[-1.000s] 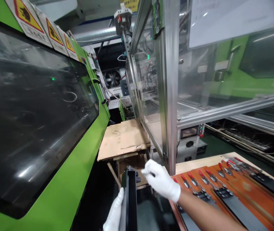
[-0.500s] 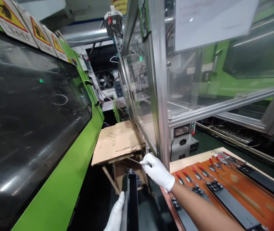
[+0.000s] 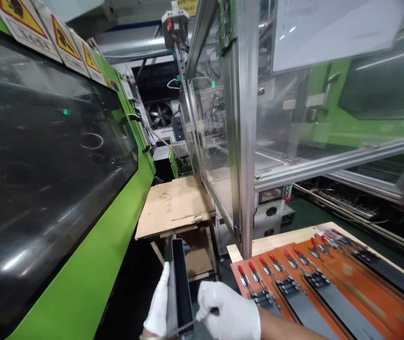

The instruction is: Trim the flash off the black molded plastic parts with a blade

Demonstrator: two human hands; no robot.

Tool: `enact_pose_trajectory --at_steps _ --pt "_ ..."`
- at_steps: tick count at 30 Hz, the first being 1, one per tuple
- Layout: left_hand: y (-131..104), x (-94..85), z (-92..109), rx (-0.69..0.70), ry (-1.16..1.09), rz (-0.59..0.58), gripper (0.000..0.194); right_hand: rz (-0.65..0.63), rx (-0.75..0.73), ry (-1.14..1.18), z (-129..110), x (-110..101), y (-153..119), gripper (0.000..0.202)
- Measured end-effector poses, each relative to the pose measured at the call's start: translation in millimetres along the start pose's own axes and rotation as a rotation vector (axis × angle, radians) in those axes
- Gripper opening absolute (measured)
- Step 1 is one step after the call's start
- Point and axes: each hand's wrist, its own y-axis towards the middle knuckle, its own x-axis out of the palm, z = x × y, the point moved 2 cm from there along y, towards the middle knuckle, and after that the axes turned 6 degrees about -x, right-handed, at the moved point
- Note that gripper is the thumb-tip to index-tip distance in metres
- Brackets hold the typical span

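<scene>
My left hand [image 3: 158, 304], in a white glove, grips a long black plastic part [image 3: 179, 283] that stands on edge and points away from me. My right hand [image 3: 230, 314], also gloved, pinches a thin metal tool [image 3: 187, 327] whose tip lies against the near end of the black part. Both hands are at the bottom middle of the view.
A green machine [image 3: 91, 264] with a dark window fills the left. A cardboard-covered stand [image 3: 175, 205] is ahead. An aluminium-framed clear enclosure [image 3: 244, 141] rises at centre right. An orange fixture board [image 3: 329, 278] with red toggle clamps and black strips lies at the lower right.
My right hand has drawn back from near the cardboard stand to the near end of the black part, bringing the thin tool against it. The black part has shifted slightly left.
</scene>
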Motion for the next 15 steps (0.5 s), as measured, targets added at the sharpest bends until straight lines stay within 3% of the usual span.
enact_pose_trajectory --at_steps 2,7,12,15 --pt "-5 8.6 0 -0.012 0.036 -0.006 0.036 0.013 -0.006 0.003 1 -3 4 0.013" --pt "-7 16.2 0 0.016 0.106 -0.019 0.042 0.256 0.114 -0.135 7 -17 22 0.018" --pt "6 9.6 5 0.058 0.059 0.017 0.035 0.05 0.016 0.016 2 -5 10 0.014" --pt "10 8.0 9 0.071 0.017 0.021 0.032 0.17 0.05 -0.058 1 -4 4 0.015"
